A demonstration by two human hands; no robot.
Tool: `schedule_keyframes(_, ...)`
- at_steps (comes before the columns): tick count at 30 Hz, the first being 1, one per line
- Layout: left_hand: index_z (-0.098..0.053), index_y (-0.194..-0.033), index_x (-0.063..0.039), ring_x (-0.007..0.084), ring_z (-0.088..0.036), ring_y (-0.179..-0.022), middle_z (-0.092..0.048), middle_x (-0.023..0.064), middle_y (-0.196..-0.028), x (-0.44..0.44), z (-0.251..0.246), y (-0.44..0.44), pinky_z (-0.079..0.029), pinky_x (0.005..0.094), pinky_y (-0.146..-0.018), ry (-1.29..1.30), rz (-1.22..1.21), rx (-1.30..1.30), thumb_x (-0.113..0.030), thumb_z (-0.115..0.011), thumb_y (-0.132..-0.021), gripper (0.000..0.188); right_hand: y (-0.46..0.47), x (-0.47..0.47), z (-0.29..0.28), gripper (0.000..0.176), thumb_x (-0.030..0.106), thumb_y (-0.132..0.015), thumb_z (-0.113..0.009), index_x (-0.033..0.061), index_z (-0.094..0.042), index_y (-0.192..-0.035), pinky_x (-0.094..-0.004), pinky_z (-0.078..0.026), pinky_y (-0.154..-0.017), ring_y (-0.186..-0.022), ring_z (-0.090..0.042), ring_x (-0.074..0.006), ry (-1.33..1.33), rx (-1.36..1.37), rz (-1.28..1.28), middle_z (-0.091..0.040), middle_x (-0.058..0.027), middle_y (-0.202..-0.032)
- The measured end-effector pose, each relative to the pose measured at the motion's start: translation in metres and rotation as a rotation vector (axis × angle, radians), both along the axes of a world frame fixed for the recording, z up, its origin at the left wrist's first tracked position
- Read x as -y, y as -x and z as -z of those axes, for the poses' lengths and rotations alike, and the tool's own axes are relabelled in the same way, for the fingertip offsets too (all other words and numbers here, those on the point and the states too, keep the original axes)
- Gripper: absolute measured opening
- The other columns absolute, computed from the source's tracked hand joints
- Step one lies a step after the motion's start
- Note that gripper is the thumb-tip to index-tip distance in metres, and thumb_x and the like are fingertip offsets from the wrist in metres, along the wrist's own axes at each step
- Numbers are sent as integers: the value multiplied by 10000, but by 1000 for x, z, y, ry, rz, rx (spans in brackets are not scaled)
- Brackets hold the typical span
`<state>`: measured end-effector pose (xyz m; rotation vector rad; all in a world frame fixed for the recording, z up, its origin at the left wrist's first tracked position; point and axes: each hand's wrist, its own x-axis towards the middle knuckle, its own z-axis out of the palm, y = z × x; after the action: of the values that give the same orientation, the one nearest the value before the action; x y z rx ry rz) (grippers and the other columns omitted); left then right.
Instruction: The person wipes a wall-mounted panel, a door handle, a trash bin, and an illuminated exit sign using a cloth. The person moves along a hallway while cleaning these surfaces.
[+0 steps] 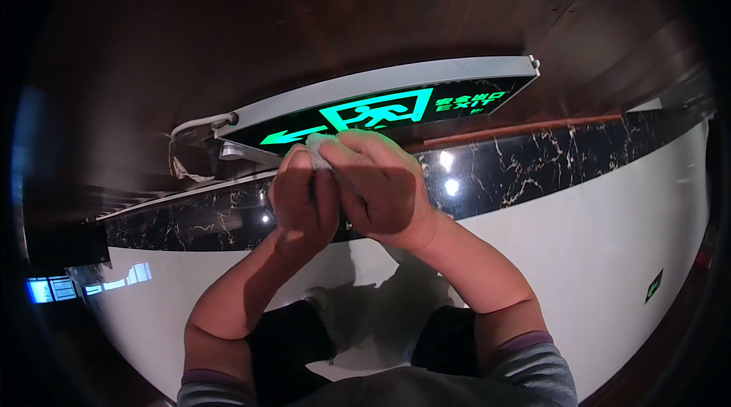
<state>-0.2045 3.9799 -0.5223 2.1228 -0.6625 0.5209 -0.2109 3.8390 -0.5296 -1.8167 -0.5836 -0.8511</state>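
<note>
A lit green exit sign (377, 107) in a pale metal frame hangs against dark wood panelling, with a running figure and an arrow on its face. Just below the arrow, my left hand (305, 195) and my right hand (377, 184) are held close together. Both have their fingers curled around a small greyish-white cloth (320, 150), which shows between the fingertips. Most of the cloth is hidden, and whether the fingers touch the sign cannot be told.
A white cable (200, 123) enters the sign's left end, and loose wires dangle beside it. Behind the hands runs a black marble band (537, 164) with light veins, bordering a glossy white surface (548, 258). A small green sign (654, 287) is at the right.
</note>
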Motion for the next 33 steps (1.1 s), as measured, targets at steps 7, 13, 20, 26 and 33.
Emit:
schedule_keyframes(7, -481, -809, -2, 349, -478, -625, -473, 164, -740, 16, -42, -11, -409, 385, -549, 12, 75, 194, -32, -522, -812, 50, 0, 19, -43, 335, 40, -709, -647, 35, -618, -1042, -367, -520, -666, -810, -611, -306, 49, 65, 49, -596, -131, -959)
schedule_keyframes(13, -596, -971, -30, 296, -517, -992, -591, 94, -1010, 27, -64, -11, -370, 416, -897, -266, 20, 318, -90, -655, -765, 223, 12, 91, -72, 368, -84, -710, -605, 21, -633, -1062, -314, -497, -810, -917, -626, -270, 161, -27, 308, -616, -135, -1017)
schedule_keyframes(20, -585, -1100, -38, 289, -489, -1088, -576, 89, -1113, 13, -66, 1, -336, 440, -955, -454, -226, 351, -55, -669, -737, 374, 9, 117, -78, 342, -70, -775, -603, 57, -639, -1090, -309, -494, -782, -860, -615, -243, 307, -311, 633, -573, -108, -972)
schedule_keyframes(26, -581, -1128, -38, 276, -484, -1100, -562, 72, -1132, -4, -52, -4, -319, 455, -986, -520, -260, 429, -40, -681, -716, 423, 8, 88, -70, 337, -32, -747, -631, 85, -623, -1063, -380, -502, -723, -862, -608, -321, 466, -312, 668, -553, -121, -990)
schedule_keyframes(33, -587, -1112, -38, 276, -487, -1108, -564, 74, -1128, 1, -49, -7, -318, 444, -986, -507, -266, 418, -27, -677, -706, 416, 3, 28, -66, 354, -45, -694, -584, 97, -604, -1018, -420, -501, -665, -844, -587, -333, 492, -242, 458, -526, -119, -968)
